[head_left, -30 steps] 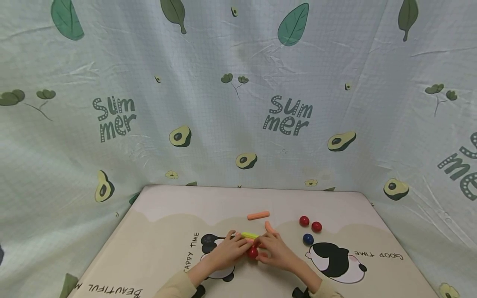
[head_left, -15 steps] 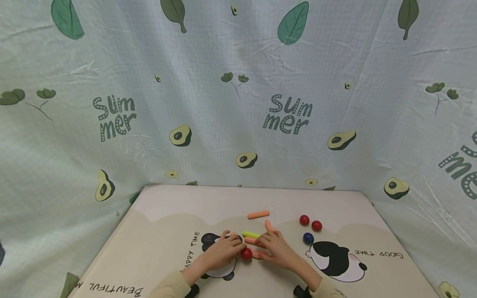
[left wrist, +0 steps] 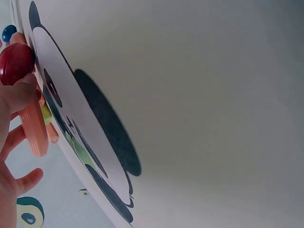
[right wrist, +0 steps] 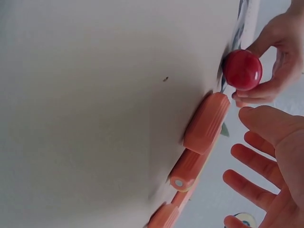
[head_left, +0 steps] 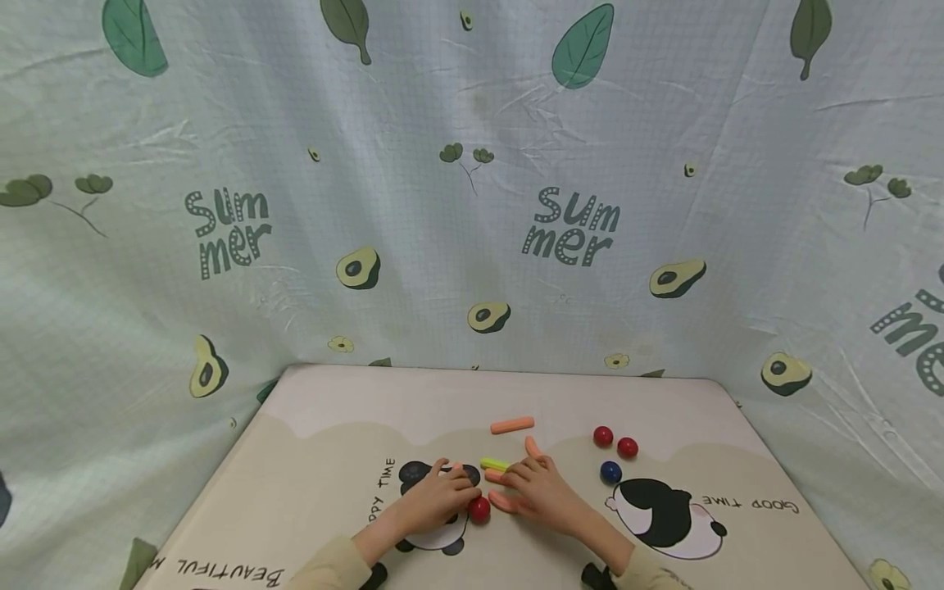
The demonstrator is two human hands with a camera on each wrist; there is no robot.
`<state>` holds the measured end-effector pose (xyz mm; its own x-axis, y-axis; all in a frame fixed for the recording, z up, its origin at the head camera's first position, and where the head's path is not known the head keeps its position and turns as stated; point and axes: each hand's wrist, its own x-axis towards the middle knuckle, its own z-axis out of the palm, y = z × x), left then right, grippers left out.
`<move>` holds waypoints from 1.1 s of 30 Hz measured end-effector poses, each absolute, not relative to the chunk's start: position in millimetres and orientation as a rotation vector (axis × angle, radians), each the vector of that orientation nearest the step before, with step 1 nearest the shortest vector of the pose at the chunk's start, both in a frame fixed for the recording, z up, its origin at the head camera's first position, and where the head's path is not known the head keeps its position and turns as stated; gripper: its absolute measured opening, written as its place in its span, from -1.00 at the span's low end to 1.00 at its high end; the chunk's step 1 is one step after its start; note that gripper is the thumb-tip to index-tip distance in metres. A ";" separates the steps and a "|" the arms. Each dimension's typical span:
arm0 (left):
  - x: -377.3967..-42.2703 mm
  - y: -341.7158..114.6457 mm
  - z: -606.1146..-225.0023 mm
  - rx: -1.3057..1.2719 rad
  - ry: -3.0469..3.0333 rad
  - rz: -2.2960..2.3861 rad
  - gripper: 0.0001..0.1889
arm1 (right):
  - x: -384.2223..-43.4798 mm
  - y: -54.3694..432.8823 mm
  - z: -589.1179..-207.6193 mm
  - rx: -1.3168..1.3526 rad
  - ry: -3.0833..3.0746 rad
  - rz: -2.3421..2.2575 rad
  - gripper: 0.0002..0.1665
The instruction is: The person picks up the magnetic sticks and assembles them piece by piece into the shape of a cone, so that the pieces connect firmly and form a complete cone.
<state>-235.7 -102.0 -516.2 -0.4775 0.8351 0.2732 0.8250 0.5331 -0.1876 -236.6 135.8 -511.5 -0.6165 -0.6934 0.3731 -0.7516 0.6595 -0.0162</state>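
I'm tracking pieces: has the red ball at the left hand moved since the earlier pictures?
Yes: in the head view the red ball has moved left and slightly down against the printed animal.

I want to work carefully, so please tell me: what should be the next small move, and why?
Probably the right hand should pick up the orange piece beside its thumb: its fingers are spread, not gripping that piece, while the left hand holds the red ball.
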 end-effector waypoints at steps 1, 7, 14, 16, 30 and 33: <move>-236.1 -102.2 -516.4 -1.376 -2.444 0.041 -0.76 | -237.0 135.2 -512.7 1.149 -2.516 0.233 -0.66; -236.1 -102.1 -516.3 -1.381 -2.436 0.036 -0.77 | -236.9 131.5 -516.2 1.146 -2.410 0.164 -0.69; -234.1 -101.8 -515.3 -1.370 -2.469 0.068 -0.73 | -233.7 132.5 -514.4 1.167 -2.448 0.075 -0.65; -233.9 -102.0 -515.0 -1.367 -2.484 0.077 -0.72 | -233.1 132.7 -513.8 1.171 -2.473 0.060 -0.66; -231.6 -98.9 -513.0 -1.356 -2.506 0.008 -0.57 | -232.0 130.0 -516.5 1.173 -2.587 -0.139 -0.71; -231.9 -98.2 -513.8 -1.351 -2.510 0.011 -0.58 | -231.8 129.2 -516.7 1.174 -2.586 -0.168 -0.72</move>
